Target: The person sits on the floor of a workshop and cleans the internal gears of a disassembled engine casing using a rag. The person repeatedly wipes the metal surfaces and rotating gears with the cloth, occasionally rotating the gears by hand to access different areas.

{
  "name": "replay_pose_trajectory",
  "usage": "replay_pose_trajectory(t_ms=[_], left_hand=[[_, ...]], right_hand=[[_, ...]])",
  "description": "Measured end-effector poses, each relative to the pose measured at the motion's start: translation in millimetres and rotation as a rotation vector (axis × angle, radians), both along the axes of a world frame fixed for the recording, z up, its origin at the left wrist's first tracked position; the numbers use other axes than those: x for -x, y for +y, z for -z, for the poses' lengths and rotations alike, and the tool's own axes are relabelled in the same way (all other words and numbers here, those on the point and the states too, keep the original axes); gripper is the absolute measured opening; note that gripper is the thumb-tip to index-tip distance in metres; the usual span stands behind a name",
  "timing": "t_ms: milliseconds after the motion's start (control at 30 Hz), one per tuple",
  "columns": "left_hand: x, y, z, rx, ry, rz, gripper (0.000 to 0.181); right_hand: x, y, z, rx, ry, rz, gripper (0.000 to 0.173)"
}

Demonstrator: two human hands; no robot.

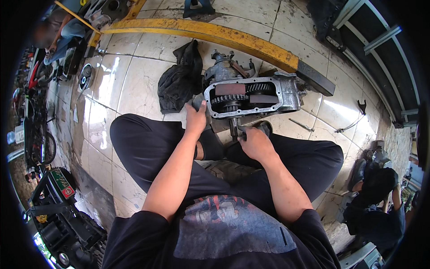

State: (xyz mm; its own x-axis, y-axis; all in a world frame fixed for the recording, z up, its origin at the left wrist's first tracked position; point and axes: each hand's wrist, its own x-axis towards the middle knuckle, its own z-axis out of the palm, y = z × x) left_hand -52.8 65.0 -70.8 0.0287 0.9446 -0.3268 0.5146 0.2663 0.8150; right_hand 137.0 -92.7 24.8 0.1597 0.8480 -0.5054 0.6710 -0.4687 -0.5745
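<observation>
An opened metal gearbox housing [289, 97] lies on the tiled floor before my crossed legs. Inside it show a toothed gear [229, 98], a helical gear [259, 88] and two reddish-brown flat pieces. My left hand [196, 116] is at the housing's left end, with a dark grey piece, perhaps a rag, under its fingers; whether it grips this is unclear. A splined shaft [233, 126] sticks out of the near side. My right hand [257, 143] is beside the shaft's lower end, its fingertips around something dark that is mostly hidden. A black cloth [181, 79] lies left of the housing.
A yellow steel beam [201, 28] crosses the floor behind the gearbox. Right of it lie a thin metal rod [301, 124] and a shift fork [361, 107] near a cable. One person sits at the upper left, another at the right. Motorcycles stand at the left.
</observation>
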Motion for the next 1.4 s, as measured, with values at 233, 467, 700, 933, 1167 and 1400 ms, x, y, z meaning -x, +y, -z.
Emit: replay_pose_trajectory(t_ms=[233, 467, 700, 933, 1167, 1400], left_hand=[[-9.8, -7.8, -8.8, -0.007, 0.196, 0.207, 0.062], [-13.7, -16.6, -8.9, -0.135, -0.104, 0.235, 0.055], [-29.1, 5.6, -14.9, -0.037, -0.166, 0.241, 0.057], [-34.7, 1.8, -19.7, -0.041, -0.198, 0.214, 0.058], [-42.2, 2.9, -31.0, -0.026, -0.254, 0.189, 0.057], [-36.9, -25.4, 18.0, -0.31, -0.078, 0.028, 0.057]], right_hand=[[-0.5, -0.5, 4.6, 0.017, -0.008, -0.003, 0.036], [0.7, 0.9, 5.2, 0.029, -0.001, -0.012, 0.039], [0.4, 2.8, 10.1, 0.045, -0.014, -0.03, 0.037], [9.0, 2.6, 4.4, 0.05, -0.017, 0.012, 0.041], [11.9, 3.7, 14.7, 0.051, -0.045, 0.019, 0.043], [16.7, 3.5, 9.7, 0.08, -0.034, -0.006, 0.041]])
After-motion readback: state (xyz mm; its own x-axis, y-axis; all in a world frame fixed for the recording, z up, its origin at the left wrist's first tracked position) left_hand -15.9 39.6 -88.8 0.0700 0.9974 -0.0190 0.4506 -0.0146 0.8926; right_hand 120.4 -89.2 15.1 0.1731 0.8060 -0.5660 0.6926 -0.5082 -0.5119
